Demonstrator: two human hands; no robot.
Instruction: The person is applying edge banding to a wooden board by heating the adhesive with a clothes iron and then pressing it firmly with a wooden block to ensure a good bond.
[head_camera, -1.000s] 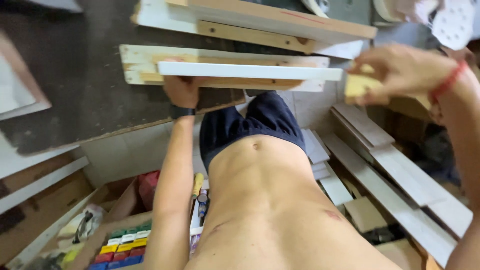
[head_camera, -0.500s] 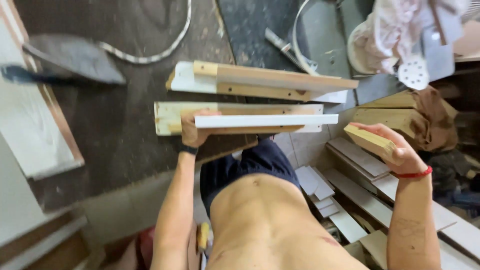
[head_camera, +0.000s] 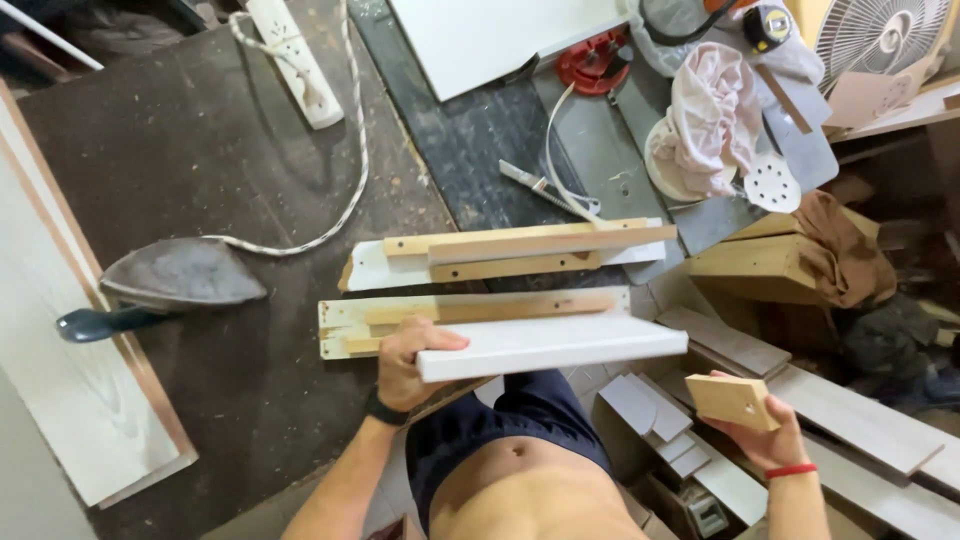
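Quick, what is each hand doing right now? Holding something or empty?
Left hand: closed on the end of the white board.
Right hand: closed around a small wooden block.

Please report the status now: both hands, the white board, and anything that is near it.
Left hand grips the white board at its left end. Right hand holds a small wooden block, apart from the board. Two more board-and-batten pieces lie just beyond on the workbench.

White panel (head_camera: 560, 345) in left hand (head_camera: 405, 365), wooden block (head_camera: 732, 400) in right hand (head_camera: 765, 440).
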